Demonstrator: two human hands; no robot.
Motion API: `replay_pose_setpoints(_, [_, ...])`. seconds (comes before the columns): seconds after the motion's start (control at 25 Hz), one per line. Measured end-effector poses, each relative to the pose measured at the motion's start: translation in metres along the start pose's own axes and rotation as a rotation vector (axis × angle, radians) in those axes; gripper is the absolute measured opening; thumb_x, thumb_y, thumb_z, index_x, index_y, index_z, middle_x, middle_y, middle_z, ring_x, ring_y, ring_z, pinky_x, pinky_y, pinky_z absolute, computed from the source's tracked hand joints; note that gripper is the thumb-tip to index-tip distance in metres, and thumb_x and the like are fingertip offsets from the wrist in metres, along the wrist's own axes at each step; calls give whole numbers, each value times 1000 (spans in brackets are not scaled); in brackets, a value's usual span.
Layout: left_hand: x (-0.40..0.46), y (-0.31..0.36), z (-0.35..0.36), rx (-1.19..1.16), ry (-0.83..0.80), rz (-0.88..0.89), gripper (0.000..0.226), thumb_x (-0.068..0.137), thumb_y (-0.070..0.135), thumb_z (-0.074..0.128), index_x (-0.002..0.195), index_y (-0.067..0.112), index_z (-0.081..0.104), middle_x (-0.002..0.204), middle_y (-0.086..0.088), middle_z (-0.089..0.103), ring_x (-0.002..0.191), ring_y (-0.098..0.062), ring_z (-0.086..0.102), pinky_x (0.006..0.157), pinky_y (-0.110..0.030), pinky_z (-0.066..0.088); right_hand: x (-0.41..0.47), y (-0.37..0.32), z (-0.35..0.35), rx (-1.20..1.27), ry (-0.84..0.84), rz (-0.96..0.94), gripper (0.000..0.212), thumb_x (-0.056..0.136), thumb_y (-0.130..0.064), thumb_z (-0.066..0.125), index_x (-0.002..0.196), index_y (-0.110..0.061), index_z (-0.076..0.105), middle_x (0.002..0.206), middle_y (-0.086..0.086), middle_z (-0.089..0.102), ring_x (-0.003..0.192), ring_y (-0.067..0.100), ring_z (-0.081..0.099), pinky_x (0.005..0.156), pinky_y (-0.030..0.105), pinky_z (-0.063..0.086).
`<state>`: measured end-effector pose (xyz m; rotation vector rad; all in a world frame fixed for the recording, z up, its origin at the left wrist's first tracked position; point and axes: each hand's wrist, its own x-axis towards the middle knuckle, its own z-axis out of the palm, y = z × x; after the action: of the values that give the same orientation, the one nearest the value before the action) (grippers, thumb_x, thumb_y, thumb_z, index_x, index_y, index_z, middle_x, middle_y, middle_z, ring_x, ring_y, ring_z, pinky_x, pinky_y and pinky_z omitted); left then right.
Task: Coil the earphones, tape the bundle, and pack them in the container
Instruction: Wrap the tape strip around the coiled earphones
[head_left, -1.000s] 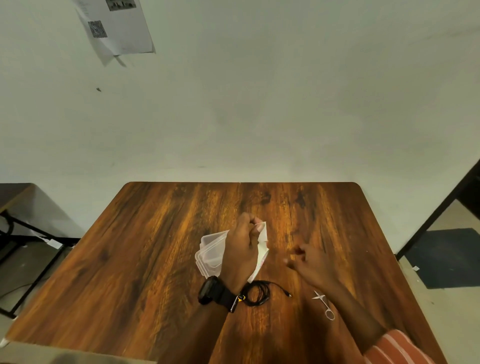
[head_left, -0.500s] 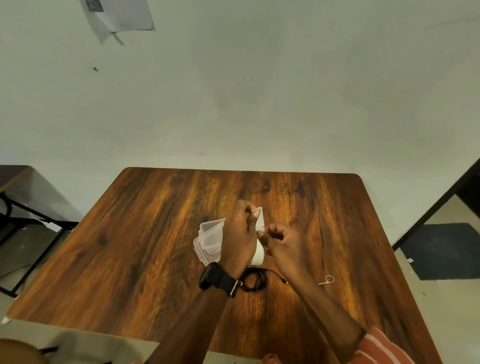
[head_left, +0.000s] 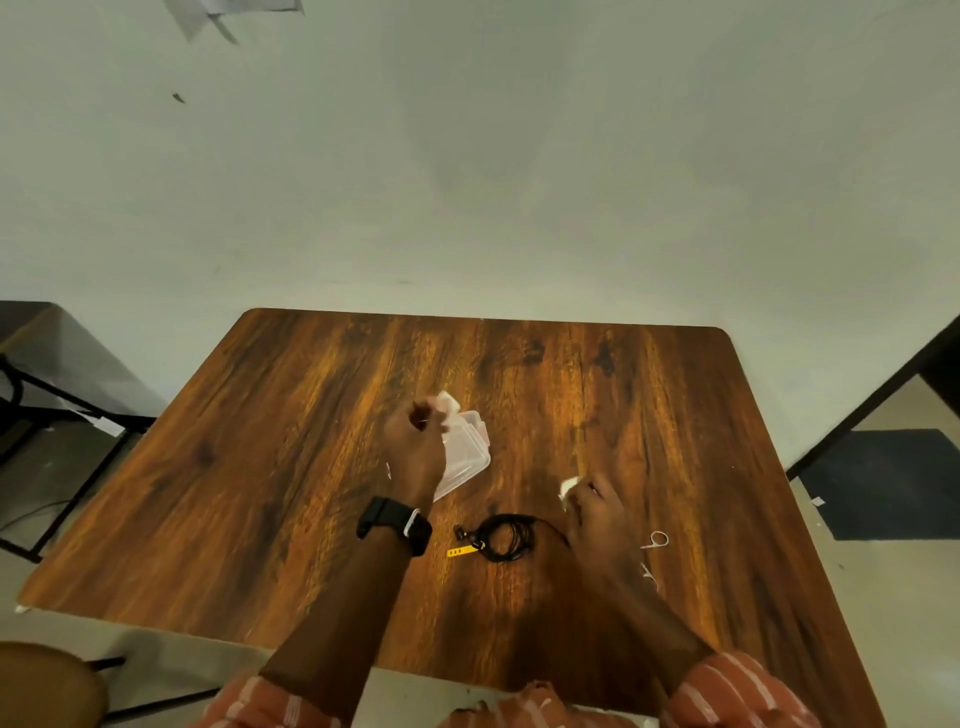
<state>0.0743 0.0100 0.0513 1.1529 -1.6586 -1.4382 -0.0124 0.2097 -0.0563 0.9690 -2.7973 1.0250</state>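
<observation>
The black earphones (head_left: 506, 538) lie coiled on the wooden table (head_left: 291, 467), with a yellow tie (head_left: 462, 551) sticking out on their left. A clear plastic container (head_left: 467, 457) rests just beyond them, partly hidden by my left hand (head_left: 415, 447). That hand is closed, pinching a small white piece, seemingly tape (head_left: 448, 402), above the container's far corner. My right hand (head_left: 597, 512) hovers right of the coil, closed on a white lump that looks like the tape roll (head_left: 569, 487). Motion blur hides finer detail.
Small metal scissors (head_left: 655, 540) lie on the table right of my right hand. A black-framed table (head_left: 31, 395) stands at the left and a round stool (head_left: 47, 686) at the lower left. A white wall rises behind the table's far edge.
My hands, joined over the container half a second ago, have parted. The right hand drew back right and toward me with the white lump. The left hand shifted to the container's left.
</observation>
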Motion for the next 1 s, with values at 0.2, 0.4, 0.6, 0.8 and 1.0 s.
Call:
replay_pose_setpoints(0.2, [-32, -33, 7, -60, -303, 1, 17, 86, 3, 72, 98, 14, 70, 86, 2, 71, 78, -2, 67, 67, -10, 51, 9, 51, 22, -581, -519, -150, 44, 86, -34, 61, 126, -15, 58, 133, 5, 51, 121, 26, 50, 82, 38, 54])
replay_pose_setpoints(0.4, [-37, -46, 9, -193, -672, 67, 15, 80, -3, 68, 82, 11, 71, 97, 3, 72, 94, -4, 67, 83, -20, 52, 4, 24, 8, 91, -208, 189, 21, 81, -47, 61, 89, -33, 75, 85, -11, 67, 84, 14, 59, 68, 32, 42])
replay_pose_setpoints(0.6, [-27, -50, 16, -139, -993, 72, 19, 80, 3, 71, 76, 22, 72, 130, -8, 55, 117, -18, 58, 101, -39, 47, 25, -24, -33, 1274, -847, 705, 43, 86, -49, 61, 109, -15, 71, 103, 8, 73, 96, 24, 67, 83, 41, 49])
replay_pose_setpoints(0.8, [-14, -35, 24, -63, -1100, 89, 22, 84, 2, 72, 76, 23, 71, 136, -5, 47, 108, -11, 61, 92, -27, 50, 31, -29, -38, 1415, -837, 639, 36, 70, -27, 85, 99, -11, 72, 99, 10, 72, 86, 21, 71, 78, 38, 53])
replay_pose_setpoints(1.0, [-5, -39, 30, -86, -1004, 73, 19, 85, -10, 65, 81, 9, 67, 130, -9, 52, 110, -1, 60, 82, -18, 53, 40, -19, -37, 1318, -680, 639, 17, 73, -14, 76, 89, -8, 71, 93, 8, 75, 79, 17, 73, 69, 30, 54])
